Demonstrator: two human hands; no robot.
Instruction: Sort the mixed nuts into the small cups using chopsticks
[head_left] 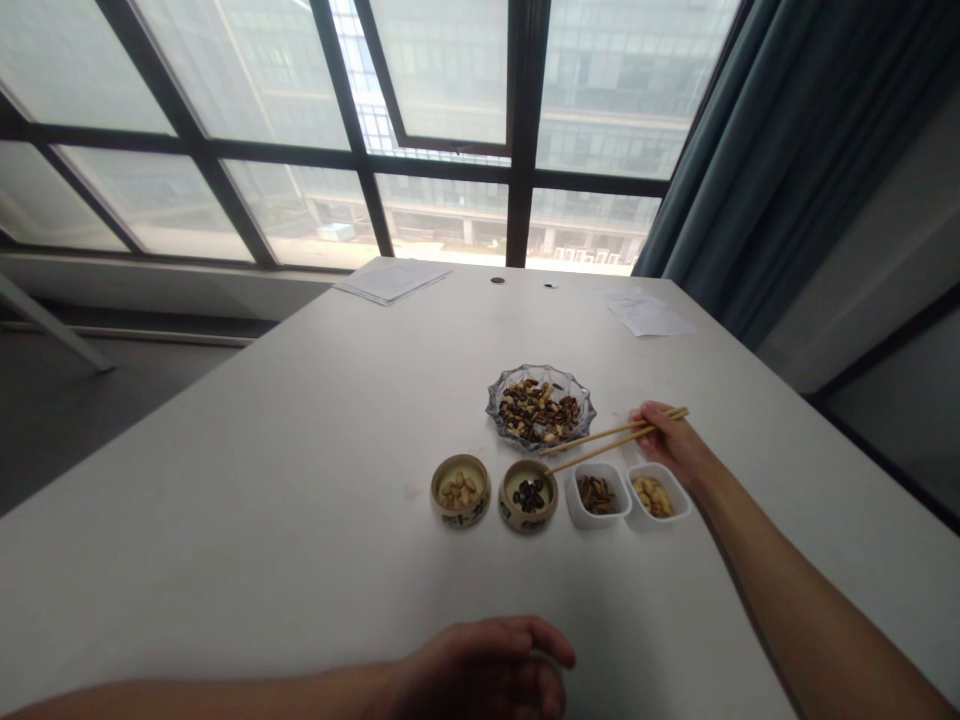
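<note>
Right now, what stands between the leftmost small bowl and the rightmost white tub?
In the head view, a round bowl of dark seeds and a white tub of brown pieces.

No text can be read with certainty. Bold dark characters (pixel 455 520) stand on the outer wall of a round, tan-and-olive bowl that looks ceramic (pixel 438 503), just below the centre of the frame; they face the lower edge, but blur and slant keep them from being made out. A matching round, tan-and-olive bowl (pixel 505 508), just to its right, bears dark marks (pixel 534 523) on its front wall, likewise too small and soft to decipher. Whether the flat white paper sheets (pixel 394 281) at upper centre-left carry print cannot be told.
</note>
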